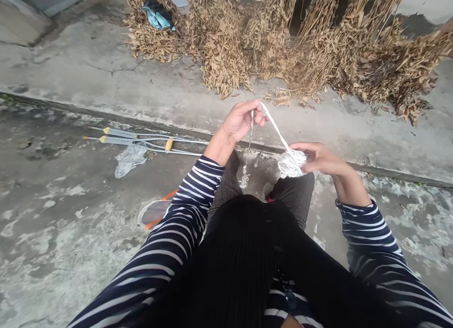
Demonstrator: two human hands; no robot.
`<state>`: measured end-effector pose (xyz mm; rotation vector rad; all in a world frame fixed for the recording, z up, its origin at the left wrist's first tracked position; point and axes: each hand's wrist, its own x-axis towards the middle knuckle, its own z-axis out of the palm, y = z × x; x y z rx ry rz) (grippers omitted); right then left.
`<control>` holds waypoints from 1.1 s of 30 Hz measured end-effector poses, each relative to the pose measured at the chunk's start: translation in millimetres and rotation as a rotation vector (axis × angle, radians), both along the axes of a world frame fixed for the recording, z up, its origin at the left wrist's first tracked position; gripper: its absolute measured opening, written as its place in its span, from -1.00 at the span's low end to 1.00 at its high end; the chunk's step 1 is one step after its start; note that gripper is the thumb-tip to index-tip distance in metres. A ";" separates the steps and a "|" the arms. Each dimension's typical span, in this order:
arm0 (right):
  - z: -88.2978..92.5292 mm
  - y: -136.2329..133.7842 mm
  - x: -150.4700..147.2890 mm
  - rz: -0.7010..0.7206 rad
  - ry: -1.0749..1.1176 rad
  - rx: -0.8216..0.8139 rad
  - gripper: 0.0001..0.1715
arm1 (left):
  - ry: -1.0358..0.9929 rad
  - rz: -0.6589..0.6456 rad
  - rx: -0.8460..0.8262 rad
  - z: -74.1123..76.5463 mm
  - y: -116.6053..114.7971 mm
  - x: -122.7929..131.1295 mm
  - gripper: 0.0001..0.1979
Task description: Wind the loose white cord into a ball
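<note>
My left hand (244, 120) pinches a white cord (274, 124) between thumb and fingers, a little above and to the left of the bundle. From these fingers a loose end hangs down, with a frayed, tangled tip (244, 177) near my knee. The cord runs slanting down to a wound white bundle (292, 164) flecked with dark marks. My right hand (318, 158) holds this bundle from its right side, its fingers wrapped round the edge. Both hands are above my knees.
Crutches (141, 141) lie on the ground at the left, beside a crumpled clear plastic bag (130, 160). An orange-trimmed grey object (155, 214) is near my left arm. Dried plants (226, 49) line the raised concrete ledge (106, 78), with a blue-and-black cloth (157, 15) on them.
</note>
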<state>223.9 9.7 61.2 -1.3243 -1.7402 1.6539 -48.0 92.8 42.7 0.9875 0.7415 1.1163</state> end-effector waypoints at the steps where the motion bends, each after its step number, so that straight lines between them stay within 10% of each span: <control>1: -1.3 -0.1 -1.0 -0.010 -0.016 0.040 -0.35 | 0.000 0.033 -0.002 0.9 -1.3 1.6 -0.64; 7: -5.6 -6.7 -3.4 -0.003 0.058 0.181 -0.32 | 0.046 0.041 -0.101 -35.9 3.9 7.7 -0.71; 17: -6.9 -17.2 -3.7 -0.063 0.181 0.119 -0.36 | 0.330 -0.590 -0.189 -100.9 -7.2 13.9 -0.71; 21: -4.5 -10.2 -4.7 -0.191 0.336 0.052 -0.33 | 0.362 -0.559 -0.060 -119.1 -8.3 34.2 -0.86; 25: -5.9 -0.5 -5.2 -0.268 0.381 0.003 -0.33 | 0.222 -0.289 0.038 -112.5 -23.3 50.6 -0.76; 33: -25.4 7.1 1.0 -0.337 0.295 -0.113 -0.24 | 0.173 -0.163 0.100 -71.4 -50.8 55.4 -0.77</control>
